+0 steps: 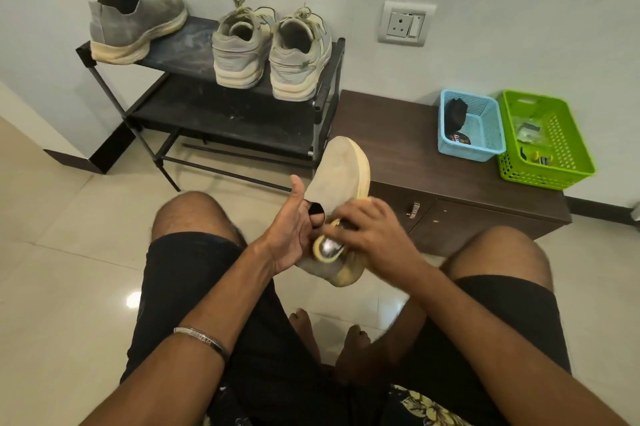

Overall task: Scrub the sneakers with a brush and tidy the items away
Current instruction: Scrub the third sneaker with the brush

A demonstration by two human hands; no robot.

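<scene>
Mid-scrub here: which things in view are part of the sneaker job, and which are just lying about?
Job:
held sneaker
brush
left hand
right hand
slip-on on rack
laced pair
shoe rack

Lying about:
blue basket
green basket
wall socket
cabinet

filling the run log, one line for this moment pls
step: scrubbing | left hand: inside sneaker | right hand: grips brush on heel | rack: three shoes

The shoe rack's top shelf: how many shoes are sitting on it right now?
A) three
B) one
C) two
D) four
A: the shoe rack carries a lone grey slip-on sneaker at its left end and a laced pair at its right end.
</scene>
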